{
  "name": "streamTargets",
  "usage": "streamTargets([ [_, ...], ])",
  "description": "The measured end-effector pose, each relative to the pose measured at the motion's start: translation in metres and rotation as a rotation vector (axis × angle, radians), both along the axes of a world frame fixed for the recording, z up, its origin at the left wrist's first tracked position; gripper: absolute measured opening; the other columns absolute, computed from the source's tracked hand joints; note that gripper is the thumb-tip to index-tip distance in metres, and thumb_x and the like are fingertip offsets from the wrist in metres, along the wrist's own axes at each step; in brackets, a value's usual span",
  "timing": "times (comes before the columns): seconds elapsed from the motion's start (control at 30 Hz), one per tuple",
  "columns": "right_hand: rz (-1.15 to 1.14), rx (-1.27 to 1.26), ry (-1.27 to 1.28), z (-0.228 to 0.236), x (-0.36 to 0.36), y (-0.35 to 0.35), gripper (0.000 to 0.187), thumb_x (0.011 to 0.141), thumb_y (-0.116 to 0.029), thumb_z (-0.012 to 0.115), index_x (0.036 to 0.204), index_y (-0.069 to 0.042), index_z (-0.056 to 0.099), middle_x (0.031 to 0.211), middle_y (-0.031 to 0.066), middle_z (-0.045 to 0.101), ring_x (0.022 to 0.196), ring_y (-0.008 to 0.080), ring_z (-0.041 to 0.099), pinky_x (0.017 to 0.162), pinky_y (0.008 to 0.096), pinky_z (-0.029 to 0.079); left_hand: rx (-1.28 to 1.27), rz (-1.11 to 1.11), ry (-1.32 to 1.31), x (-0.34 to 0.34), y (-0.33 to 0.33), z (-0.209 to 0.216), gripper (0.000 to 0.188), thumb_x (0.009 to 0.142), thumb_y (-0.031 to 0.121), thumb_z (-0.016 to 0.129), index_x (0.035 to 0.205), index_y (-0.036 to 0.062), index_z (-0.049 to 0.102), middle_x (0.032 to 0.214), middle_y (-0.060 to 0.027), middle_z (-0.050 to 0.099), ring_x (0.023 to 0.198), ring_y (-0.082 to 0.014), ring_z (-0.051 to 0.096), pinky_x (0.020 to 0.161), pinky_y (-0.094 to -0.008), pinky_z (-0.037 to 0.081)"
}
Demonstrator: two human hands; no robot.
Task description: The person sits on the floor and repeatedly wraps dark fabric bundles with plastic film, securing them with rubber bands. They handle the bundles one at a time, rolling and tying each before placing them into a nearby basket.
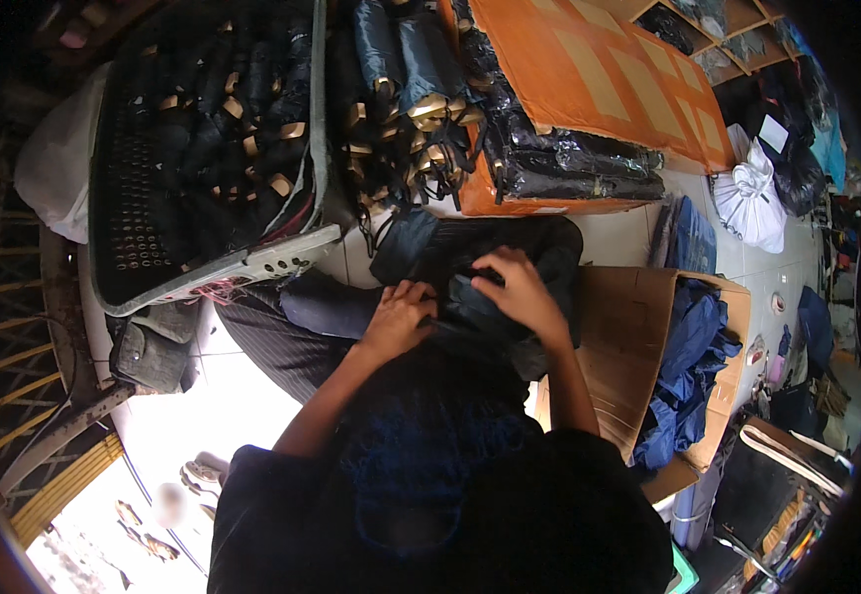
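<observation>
Both hands rest on a dark folded umbrella (470, 297) lying in the lap, its long axis roughly left to right. The left hand (401, 315) curls closed over its near end; the right hand (520, 289) presses down with fingers bent, gripping the fabric. Beyond, a crate (153, 247) holds more folded umbrellas (242, 109).

My left hand (398, 315) and right hand (518, 292) close together, palms down, fingers curled, forearms angled inward.

Grey crate (282, 259) of folded umbrellas (223, 129); cardboard box (619, 346), blue fabric (693, 366), probably covers.
</observation>
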State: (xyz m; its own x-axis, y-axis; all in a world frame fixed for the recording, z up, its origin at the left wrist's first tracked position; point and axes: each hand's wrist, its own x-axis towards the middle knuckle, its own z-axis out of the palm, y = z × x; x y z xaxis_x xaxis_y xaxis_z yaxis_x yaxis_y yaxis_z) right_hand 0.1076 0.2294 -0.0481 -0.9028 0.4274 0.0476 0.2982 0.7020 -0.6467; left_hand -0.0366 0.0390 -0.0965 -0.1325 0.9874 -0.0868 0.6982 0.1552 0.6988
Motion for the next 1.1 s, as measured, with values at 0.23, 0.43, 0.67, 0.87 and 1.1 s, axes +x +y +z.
streamTargets([
  [0.23, 0.09, -0.657, -0.093, -0.003, -0.054, -0.003, 0.027, 0.082, -0.02, 0.072, 0.099, -0.001, 0.063, 0.09, 0.0123, 0.067, 0.083, 0.0207, 0.064, 0.073, 0.0309, 0.048, -0.052, 0.359, -0.501, -0.026, -0.019, 0.015, 0.016, 0.087, 0.009, 0.066, 0.099, 0.0015, 0.059, 0.078, -0.0109, 0.061, 0.068, -0.0144, 0.058, 0.063, -0.0298, 0.044],
  [0.43, 0.395, -0.65, -0.294, 0.001, -0.097, 0.006, 0.024, 0.082, -0.01, 0.071, 0.102, 0.001, 0.061, 0.082, 0.0045, 0.066, 0.077, 0.0097, 0.059, 0.075, 0.0248, 0.047, 0.314, 0.81, -0.649, -0.038, -0.041, 0.014, 0.017, 0.091, 0.009, 0.064, 0.104, -0.0019, 0.061, 0.084, 0.0008, 0.061, 0.075, -0.0061, 0.052, 0.066, -0.0213, 0.043],
  [0.67, -0.008, -0.819, -0.101, 0.016, -0.086, -0.004, 0.012, 0.087, -0.007, 0.066, 0.098, -0.003, 0.063, 0.081, 0.0011, 0.062, 0.076, 0.0078, 0.057, 0.067, 0.0239, 0.049, 0.287, 0.939, -0.525, -0.053, -0.06, 0.032, 0.02, 0.093, 0.016, 0.063, 0.098, -0.0032, 0.065, 0.072, 0.0024, 0.059, 0.068, -0.003, 0.046, 0.059, -0.0206, 0.039],
  [0.87, -0.087, -1.232, 0.257, 0.007, -0.076, -0.036, 0.023, 0.089, -0.008, 0.065, 0.107, 0.005, 0.059, 0.092, 0.0039, 0.06, 0.079, 0.0088, 0.057, 0.067, 0.0272, 0.054, 0.342, 0.944, -0.679, -0.06, -0.067, 0.022, 0.024, 0.093, 0.018, 0.061, 0.106, -0.0022, 0.061, 0.077, 0.001, 0.055, 0.074, -0.0072, 0.047, 0.067, -0.0235, 0.04],
  [1.1, -0.004, -0.674, 0.006, 0.032, -0.079, -0.048, 0.028, 0.08, -0.009, 0.075, 0.104, 0.002, 0.063, 0.067, 0.0027, 0.061, 0.06, 0.0066, 0.055, 0.055, 0.0226, 0.044, 0.424, 0.716, -0.15, -0.041, -0.053, 0.08, 0.046, 0.078, 0.016, 0.075, 0.116, -0.0002, 0.057, 0.115, -0.0206, 0.057, 0.107, -0.0353, 0.058, 0.093, -0.0379, 0.044],
])
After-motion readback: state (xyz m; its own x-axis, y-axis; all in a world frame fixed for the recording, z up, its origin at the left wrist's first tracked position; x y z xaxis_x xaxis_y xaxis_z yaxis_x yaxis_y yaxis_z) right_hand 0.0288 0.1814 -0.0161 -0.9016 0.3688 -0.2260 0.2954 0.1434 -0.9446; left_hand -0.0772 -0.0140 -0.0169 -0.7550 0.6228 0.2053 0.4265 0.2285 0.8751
